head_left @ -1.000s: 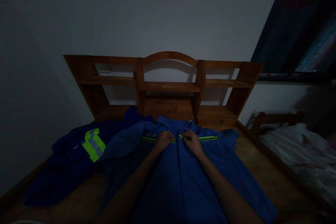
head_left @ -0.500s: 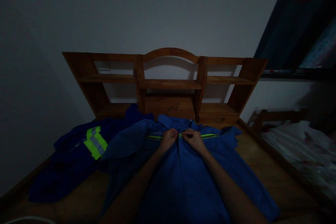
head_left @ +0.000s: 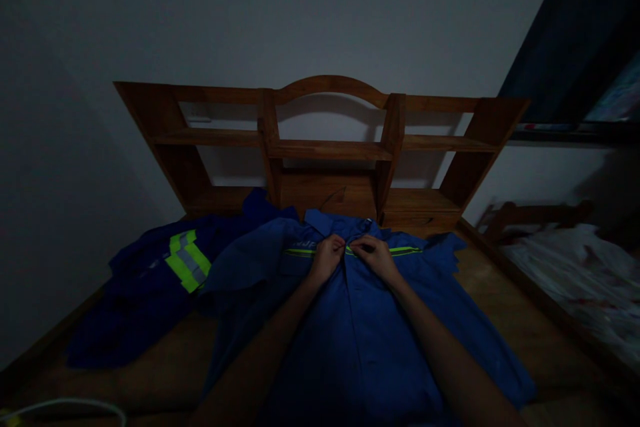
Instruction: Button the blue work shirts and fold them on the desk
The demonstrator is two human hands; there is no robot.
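Note:
A blue work shirt [head_left: 370,327] with a thin yellow-green stripe across the chest lies spread out, front side up, its collar toward the wooden shelf. My left hand [head_left: 329,257] is closed in a pinch on one edge of its front opening, just below the collar. Opposite it, my right hand [head_left: 373,255] pinches the other edge at the stripe. The fingertips of both hands are close together at the placket; whether a button is between them is too dark and small to tell.
A darker blue garment [head_left: 135,320] with a wide yellow-green and silver band lies at the left. Behind stands a wooden shelf unit [head_left: 330,150] against the wall. White plastic bags [head_left: 575,267] sit at the right, past a wooden edge. A pale cable [head_left: 70,402] curves at lower left.
The view has shifted slightly, so the shelf and shirt sit a little higher and the cable shows more. Both hands stay at the shirt's front opening, their fingers slightly repositioned.

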